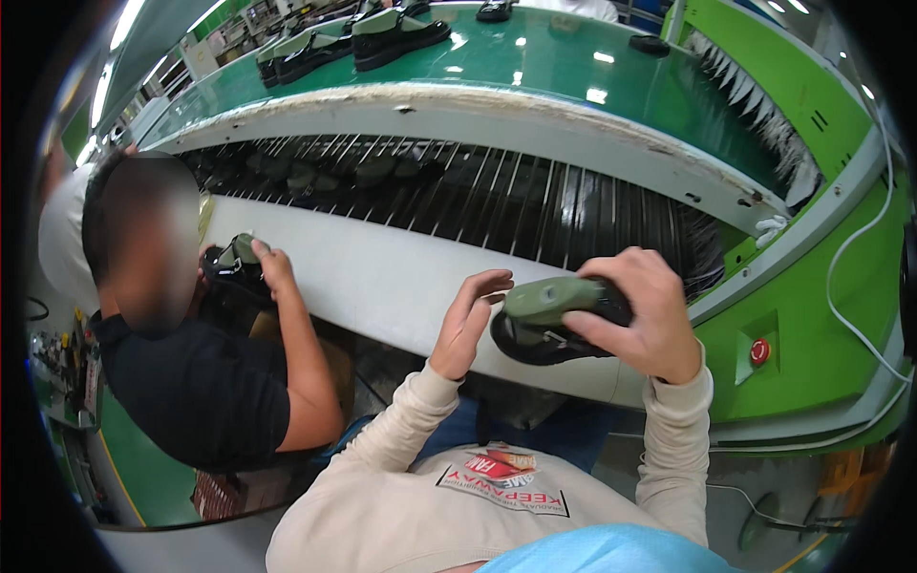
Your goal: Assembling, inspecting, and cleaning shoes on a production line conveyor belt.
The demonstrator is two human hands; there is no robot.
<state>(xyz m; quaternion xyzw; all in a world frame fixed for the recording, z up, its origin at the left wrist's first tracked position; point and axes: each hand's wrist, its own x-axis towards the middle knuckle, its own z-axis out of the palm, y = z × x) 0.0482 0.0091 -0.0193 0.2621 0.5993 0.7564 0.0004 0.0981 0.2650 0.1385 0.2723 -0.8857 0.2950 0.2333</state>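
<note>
A black and olive-green shoe (546, 304) with a dark sole is held up in front of my body. My right hand (651, 320) grips it around its black end, thumb on the near side and fingers over the far side. Just left of the shoe's other end is my left hand (466, 323), its fingers loosely bent and apart, holding nothing. Whether a fingertip brushes the shoe cannot be made out. Both hands are above the white ledge (382, 272) of the workbench.
Beyond the ledge runs a rack of metal rollers (497, 205) with several dark shoes. Above it, a green belt (535, 67) carries more shoes (396, 38). A co-worker (191, 372) at left handles another shoe (239, 263). A green machine housing with a red button (759, 351) stands right.
</note>
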